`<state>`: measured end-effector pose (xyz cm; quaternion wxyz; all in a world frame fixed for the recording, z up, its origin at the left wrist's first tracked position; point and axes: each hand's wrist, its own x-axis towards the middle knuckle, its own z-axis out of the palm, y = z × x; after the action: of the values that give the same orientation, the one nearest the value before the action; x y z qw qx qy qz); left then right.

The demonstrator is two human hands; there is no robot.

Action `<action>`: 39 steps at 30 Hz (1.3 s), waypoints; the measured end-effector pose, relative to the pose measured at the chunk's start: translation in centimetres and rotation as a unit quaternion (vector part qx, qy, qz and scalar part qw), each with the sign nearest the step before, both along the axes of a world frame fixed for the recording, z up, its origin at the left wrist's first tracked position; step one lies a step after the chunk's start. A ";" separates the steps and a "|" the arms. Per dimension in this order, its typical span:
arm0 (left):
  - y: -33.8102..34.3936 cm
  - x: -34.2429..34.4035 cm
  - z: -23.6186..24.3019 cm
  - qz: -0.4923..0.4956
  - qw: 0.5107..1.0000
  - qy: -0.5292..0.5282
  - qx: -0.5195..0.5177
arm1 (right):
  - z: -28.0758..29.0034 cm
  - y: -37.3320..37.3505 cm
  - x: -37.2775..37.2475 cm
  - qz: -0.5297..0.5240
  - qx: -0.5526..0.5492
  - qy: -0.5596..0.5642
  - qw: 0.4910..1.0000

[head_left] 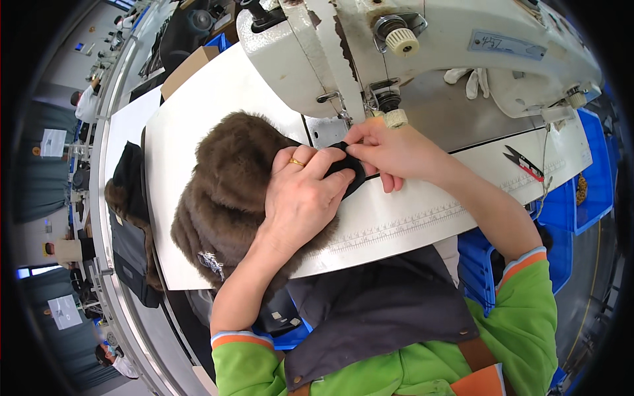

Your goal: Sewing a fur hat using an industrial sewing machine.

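Note:
A bulky brown fur piece point(224, 171) lies bunched on the white sewing table, with a black fabric part point(354, 173) at its right end. My left hand point(304, 185), a ring on one finger, rests over the fur, its fingers bent and pressing on the black fabric. Thumb and forefinger of my right hand point(383, 148) pinch the edge of that fabric just in front of the needle area. The industrial sewing machine point(297, 72) stands right behind, its presser foot point(346, 120) close to my right fingertips. A patterned label point(211, 263) shows on the fur's near side.
Red-handled thread snips point(525, 164) lie on the table at right, near a printed ruler strip point(409, 223). White gloves point(470, 80) rest under the machine arm. Blue bins point(591, 171) stand at right. Another fur-trimmed dark piece point(132, 224) hangs at left. Other people sit farther off.

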<state>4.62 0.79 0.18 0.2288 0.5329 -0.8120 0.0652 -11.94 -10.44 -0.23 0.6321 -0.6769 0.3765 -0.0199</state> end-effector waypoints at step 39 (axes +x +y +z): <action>-3.9 -0.7 -0.6 0.103 0.993 -0.014 0.063 | -3.1 -0.8 -2.8 0.137 -0.688 0.008 0.713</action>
<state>3.93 -3.14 -0.41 0.1756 0.6260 -0.7585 0.0444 -14.75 -11.26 -3.35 -0.0148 -0.9691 0.1667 -0.1812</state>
